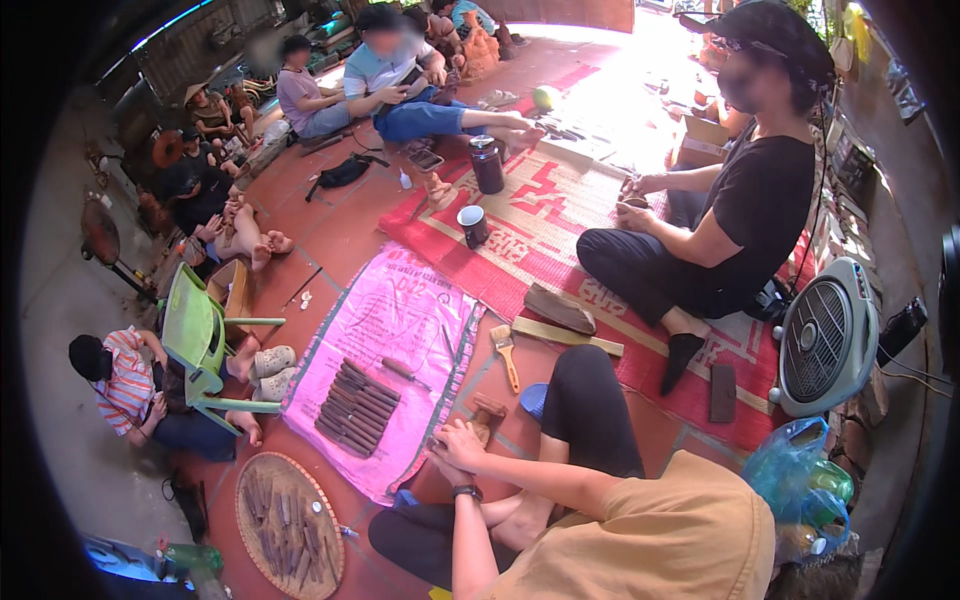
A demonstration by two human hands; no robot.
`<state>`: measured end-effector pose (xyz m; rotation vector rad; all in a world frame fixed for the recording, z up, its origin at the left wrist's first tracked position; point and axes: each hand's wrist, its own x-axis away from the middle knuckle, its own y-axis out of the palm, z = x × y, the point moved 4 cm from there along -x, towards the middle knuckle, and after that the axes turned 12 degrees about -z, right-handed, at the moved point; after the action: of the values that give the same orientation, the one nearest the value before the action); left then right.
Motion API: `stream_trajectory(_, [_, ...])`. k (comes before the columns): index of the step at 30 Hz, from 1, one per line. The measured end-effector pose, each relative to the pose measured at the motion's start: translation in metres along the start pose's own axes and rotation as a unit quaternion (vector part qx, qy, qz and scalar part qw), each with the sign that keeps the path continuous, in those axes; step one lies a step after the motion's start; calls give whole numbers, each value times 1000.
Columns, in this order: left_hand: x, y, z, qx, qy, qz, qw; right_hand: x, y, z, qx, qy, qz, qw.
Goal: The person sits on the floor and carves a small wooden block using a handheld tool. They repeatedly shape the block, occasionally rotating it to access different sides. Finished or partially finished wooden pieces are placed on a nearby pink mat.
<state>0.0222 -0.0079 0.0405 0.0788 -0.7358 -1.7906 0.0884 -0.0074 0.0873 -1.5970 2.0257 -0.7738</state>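
My two hands are together in front of my crossed legs, at the near edge of a pink printed sack. My right hand [464, 441] lies over my left hand [446, 466], with its fingers bent; a dark watch is on my left wrist. Both look closed, and whatever they hold is hidden. Just beyond them is a small brown wooden piece [487, 414]; I cannot tell if they touch it. On the pink sack [400, 290] lies a row of several dark-handled carving tools [357, 408], with one separate tool [405, 373] beside it.
A round woven tray [290, 470] of tools is at left. Right of the sack lie a paintbrush [505, 357] and wooden strips [567, 336]. A mug [473, 226] and dark canister [487, 165] stand farther off. A fan [826, 335] and a seated co-worker [740, 200] are at right.
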Motion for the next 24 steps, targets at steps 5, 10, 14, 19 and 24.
stream_trajectory(5, [-23,-55,-26,36,0,-54,998,27,-2,-2,-17,-5,-25,1000])
stream_trajectory(10, [-20,-38,-21,33,-8,-76,997,20,3,10,-7,13,-33,999])
stream_trajectory(14, [-11,-16,-12,32,-12,-42,999,-6,12,6,16,4,-15,1000])
stream_trajectory(19, [-18,-44,-20,34,3,-57,998,21,8,2,-8,-13,-16,1000])
stream_trajectory(24, [-19,-42,-29,3,-4,-54,999,19,-2,7,1,0,-32,999])
